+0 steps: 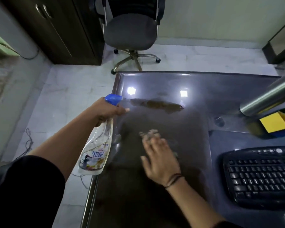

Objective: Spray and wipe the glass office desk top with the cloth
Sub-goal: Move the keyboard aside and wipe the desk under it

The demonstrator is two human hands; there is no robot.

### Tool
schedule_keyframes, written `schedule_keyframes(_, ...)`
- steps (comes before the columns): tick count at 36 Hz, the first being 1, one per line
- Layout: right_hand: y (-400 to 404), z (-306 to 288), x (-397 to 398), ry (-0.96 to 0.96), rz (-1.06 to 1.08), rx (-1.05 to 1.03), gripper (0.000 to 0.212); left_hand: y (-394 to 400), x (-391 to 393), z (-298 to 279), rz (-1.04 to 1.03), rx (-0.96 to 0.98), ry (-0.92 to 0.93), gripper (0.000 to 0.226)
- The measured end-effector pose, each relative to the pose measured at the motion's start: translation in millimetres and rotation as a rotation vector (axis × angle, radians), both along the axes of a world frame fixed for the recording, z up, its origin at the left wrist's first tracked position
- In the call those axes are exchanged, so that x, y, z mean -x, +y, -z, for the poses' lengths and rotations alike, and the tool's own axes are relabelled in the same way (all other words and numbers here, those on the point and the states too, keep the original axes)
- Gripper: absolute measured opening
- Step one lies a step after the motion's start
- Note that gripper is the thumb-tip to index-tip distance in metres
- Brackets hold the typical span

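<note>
The dark glass desk top (196,129) fills the middle and right of the head view, with ceiling lights mirrored in it. My left hand (107,111) grips the neck of a clear spray bottle (97,152) with a blue trigger head, held above the desk's left edge with the nozzle facing over the glass. My right hand (160,160) lies flat on the glass, fingers spread, and is motion-blurred. Beneath its fingertips a pale, crumpled cloth (148,133) shows, mostly hidden under the hand.
A black keyboard (260,176) lies on the desk at right. Behind it are a steel bottle (266,96) and a yellow-and-blue box (275,122). Beyond the far edge stand an office chair (130,30) and a dark cabinet (56,30). Cables (29,142) lie on the tiled floor at left.
</note>
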State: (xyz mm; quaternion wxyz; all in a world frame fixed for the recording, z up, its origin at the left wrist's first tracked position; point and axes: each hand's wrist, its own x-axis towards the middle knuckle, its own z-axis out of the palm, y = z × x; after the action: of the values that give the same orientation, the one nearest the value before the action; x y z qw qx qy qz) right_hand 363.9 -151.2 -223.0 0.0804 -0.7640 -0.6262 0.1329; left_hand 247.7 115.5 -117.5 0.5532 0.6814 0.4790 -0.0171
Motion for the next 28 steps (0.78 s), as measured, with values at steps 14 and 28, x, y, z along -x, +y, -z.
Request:
schedule_keyframes(14,100.1,-1.4,-166.8,-0.068,0.41,0.054,0.08,35.2,-54.2,16.7,-0.076,-0.034,0.062,0.061)
schedule_keyframes(28,179.4,1.1,-34.6,-0.03,-0.427,-0.083,0.072,39.6,-26.6,-3.0,-0.075,0.063,-0.024,0.028)
